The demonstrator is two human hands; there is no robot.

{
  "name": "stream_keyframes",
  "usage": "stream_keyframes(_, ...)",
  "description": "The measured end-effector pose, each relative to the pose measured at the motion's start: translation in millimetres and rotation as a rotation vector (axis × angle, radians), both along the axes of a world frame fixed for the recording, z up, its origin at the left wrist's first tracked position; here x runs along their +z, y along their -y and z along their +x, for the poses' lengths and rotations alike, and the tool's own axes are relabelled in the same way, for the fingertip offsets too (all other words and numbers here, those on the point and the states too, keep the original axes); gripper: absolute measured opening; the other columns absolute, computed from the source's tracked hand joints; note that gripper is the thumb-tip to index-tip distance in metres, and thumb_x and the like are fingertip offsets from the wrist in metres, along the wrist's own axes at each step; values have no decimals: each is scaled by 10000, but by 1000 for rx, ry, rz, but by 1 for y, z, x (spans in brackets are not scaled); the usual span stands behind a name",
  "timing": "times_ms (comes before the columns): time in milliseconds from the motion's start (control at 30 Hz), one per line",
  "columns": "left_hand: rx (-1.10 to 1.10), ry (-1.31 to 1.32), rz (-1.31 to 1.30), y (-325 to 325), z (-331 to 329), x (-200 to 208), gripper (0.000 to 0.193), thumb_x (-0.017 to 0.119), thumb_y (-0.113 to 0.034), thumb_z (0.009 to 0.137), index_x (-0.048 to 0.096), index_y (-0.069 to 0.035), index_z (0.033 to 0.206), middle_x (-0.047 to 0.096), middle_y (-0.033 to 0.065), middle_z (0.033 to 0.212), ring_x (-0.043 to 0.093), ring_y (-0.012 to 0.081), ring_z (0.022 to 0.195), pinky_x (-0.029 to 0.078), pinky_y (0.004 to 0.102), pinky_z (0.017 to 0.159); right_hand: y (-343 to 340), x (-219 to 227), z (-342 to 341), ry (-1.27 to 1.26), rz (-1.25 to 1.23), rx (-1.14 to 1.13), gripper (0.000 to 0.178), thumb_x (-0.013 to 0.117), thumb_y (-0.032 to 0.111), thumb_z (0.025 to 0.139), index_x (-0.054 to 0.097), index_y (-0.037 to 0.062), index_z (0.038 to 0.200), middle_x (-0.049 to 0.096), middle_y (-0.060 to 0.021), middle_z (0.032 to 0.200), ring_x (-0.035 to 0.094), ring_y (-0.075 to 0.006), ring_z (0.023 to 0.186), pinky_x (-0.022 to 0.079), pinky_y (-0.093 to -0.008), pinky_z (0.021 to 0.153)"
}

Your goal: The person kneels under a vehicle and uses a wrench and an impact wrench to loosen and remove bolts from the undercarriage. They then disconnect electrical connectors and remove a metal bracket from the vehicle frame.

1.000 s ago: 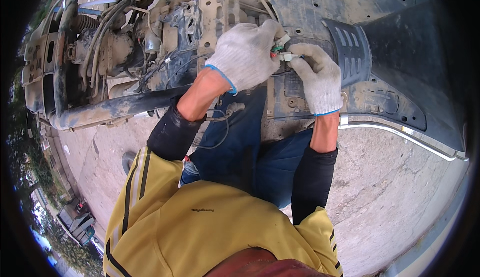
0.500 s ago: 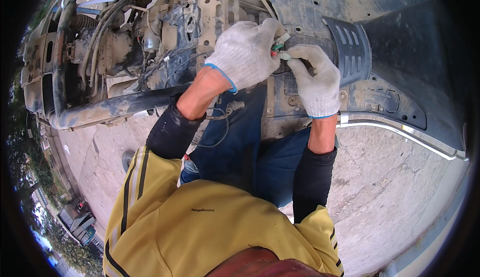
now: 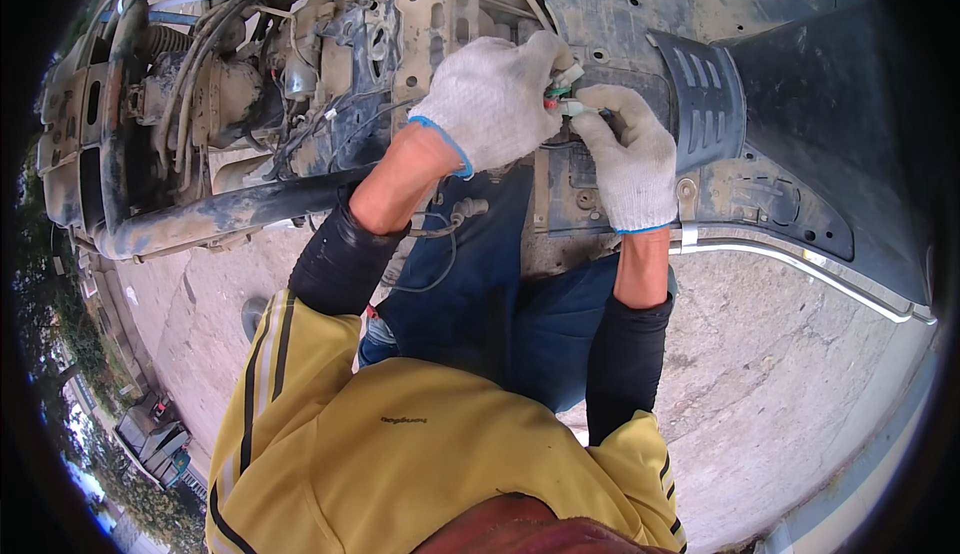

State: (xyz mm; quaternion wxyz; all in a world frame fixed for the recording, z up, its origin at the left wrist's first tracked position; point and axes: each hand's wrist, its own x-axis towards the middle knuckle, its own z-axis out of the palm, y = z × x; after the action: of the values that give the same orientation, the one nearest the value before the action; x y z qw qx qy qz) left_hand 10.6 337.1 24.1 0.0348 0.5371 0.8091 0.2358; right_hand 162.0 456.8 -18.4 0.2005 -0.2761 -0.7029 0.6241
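Note:
My left hand [image 3: 497, 99], in a white knit glove with a blue cuff edge, is closed around a bundle of wires with pale plug-like wire connectors [image 3: 568, 76]; green and red wire shows at its fingertips. Facing it, my right hand [image 3: 632, 154], gloved the same way, pinches a small whitish connector [image 3: 570, 108] between thumb and forefinger. The two hands nearly meet over the dirty dark floor panel of a stripped vehicle frame. Most of the wiring is hidden under the left glove.
At the left, a rusty frame tube [image 3: 230, 206] runs beside the engine, cables and hoses. A black plastic cover [image 3: 820, 119] rises on the right. A silver rail [image 3: 800, 266] edges the near right side. Another loose plug [image 3: 468, 211] hangs by my leg.
Both hands stay in nearly the same place. The right fingers have shifted slightly left along the small connector, toward my left hand.

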Motion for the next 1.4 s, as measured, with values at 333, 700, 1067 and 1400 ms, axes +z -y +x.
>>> stream_keyframes(333,14,24,-133,-2,-1,1,381,805,-257,859,672,-103,1181,729,135,831,732,381,836,576,497,739,-3,-12,2,-56,96,25,180,752,23,910,751,21,1089,781,-122,999,746,-177,883,580,-313,819)
stream_keyframes(700,26,77,-130,-1,-1,1,369,789,-200,835,676,-101,1172,736,139,912,719,375,923,567,494,827,-2,10,6,-45,370,59,173,748,-4,910,757,-3,1083,780,-110,1033,742,-181,923,583,-305,848)
stream_keyframes(1067,50,127,-170,-2,0,5,398,782,-201,815,665,-106,1184,742,135,966,712,377,978,554,488,873,2,2,5,-26,231,-12,179,773,67,924,760,21,1097,789,-134,959,747,-161,839,582,-306,779)
stream_keyframes(1400,-9,151,-156,0,-3,6,405,782,-200,836,643,-106,1204,751,126,1003,716,372,996,561,478,880,-8,7,8,81,96,100,208,769,79,899,775,18,1098,795,-150,980,776,-212,861,592,-315,783)
